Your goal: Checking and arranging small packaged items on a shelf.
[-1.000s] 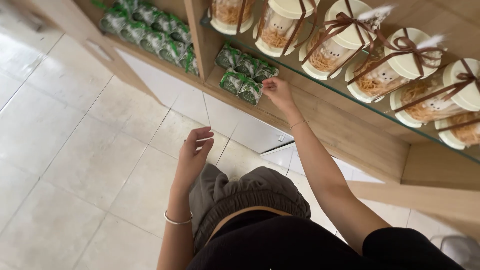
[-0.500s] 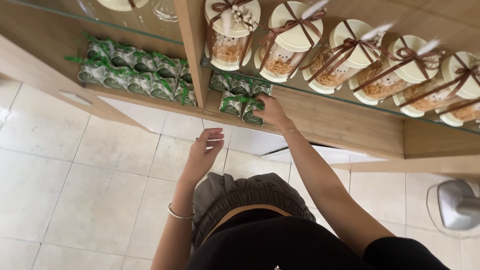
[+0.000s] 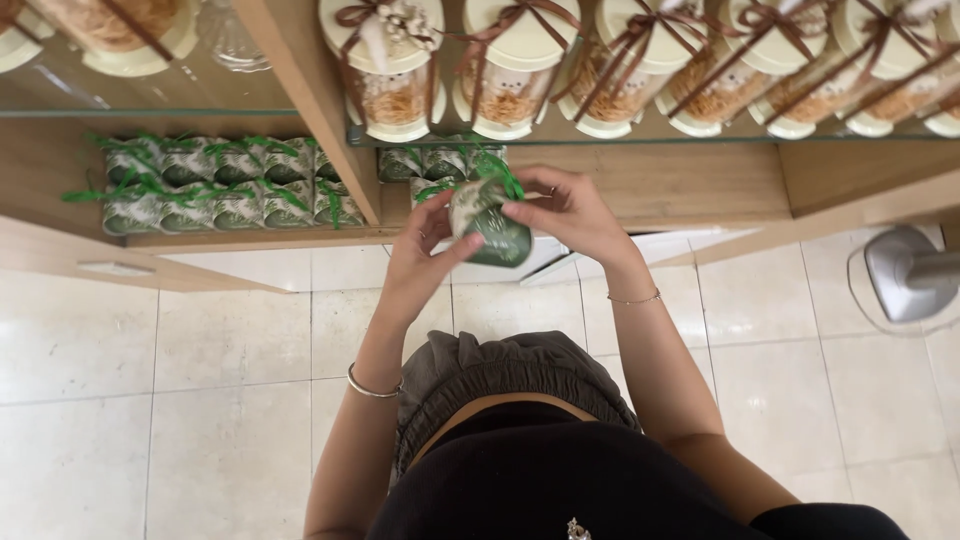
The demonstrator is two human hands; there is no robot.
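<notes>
Both hands grip one small green packet (image 3: 490, 228) with a green ribbon bow, held in the air just in front of the wooden shelf (image 3: 330, 120). Left hand (image 3: 425, 262) closed on its left side, right hand (image 3: 568, 212) on its right. More green packets (image 3: 215, 187) sit on the shelf, left of the divider.

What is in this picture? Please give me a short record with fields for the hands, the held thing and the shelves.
left hand: touches the green package from its left side
right hand: holds the same package at its top
green package: small, ribbon-tied, held in front of the lower shelf
lower shelf: rows of similar green packages
glass shelf: cream-lidded jars with brown ribbons
floor: pale tiles
</notes>
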